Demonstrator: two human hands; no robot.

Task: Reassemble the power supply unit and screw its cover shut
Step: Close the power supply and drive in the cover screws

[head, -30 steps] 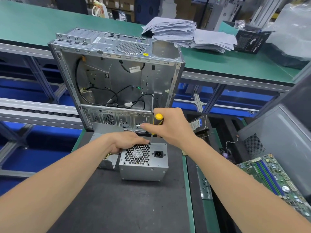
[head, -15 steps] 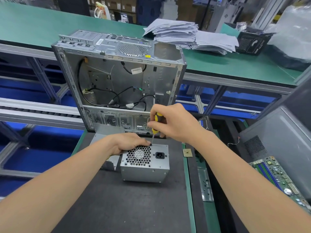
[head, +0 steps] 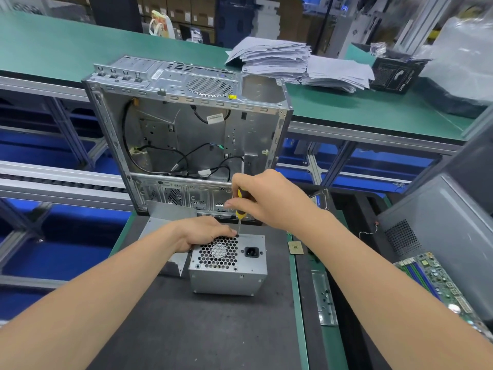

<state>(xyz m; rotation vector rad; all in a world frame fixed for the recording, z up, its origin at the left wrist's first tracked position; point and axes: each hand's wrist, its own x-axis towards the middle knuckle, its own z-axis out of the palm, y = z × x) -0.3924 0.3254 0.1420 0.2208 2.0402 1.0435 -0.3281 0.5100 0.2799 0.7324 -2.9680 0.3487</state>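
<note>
Dark bench mat [head: 202, 329] carries the power supply unit [head: 229, 265], fan grille up, in front of an open computer case [head: 186, 134]. Left hand [head: 205, 233] presses its far edge, steadying it. Right hand [head: 269, 201] grips the screwdriver [head: 240, 209] upright, tip apparently on a top-edge screw, though the screw itself is too small to see.
</note>
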